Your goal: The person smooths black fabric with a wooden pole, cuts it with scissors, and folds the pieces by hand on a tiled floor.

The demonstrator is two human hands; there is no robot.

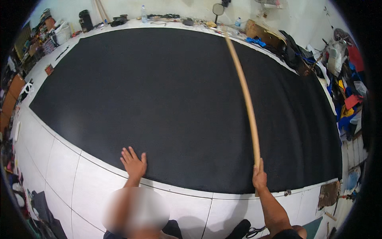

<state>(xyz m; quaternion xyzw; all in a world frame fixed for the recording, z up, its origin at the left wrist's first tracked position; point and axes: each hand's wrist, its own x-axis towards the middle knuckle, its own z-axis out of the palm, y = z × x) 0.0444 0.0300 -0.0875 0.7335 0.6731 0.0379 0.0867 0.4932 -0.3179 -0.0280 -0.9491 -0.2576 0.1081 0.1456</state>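
A large sheet of black fabric (159, 91) lies spread over the white tiled floor, smooth on the left and rippled toward its right side. My left hand (134, 162) rests flat on its near edge with the fingers spread. In my right hand (259, 177) is the near end of a long, light wooden stick (247, 97). The stick runs away from me across the fabric to its far edge; it looks curved in this wide view. My right fingers are wrapped round it.
Scissors (254, 232) lie on the tiles (95, 183) near my right knee. A brown block (329, 195) sits by the near right corner. Bottles (144, 14), a small fan-shaped object (217, 9) and a cardboard box (264, 35) line the far wall. Colourful scraps (350, 103) pile up on the right.
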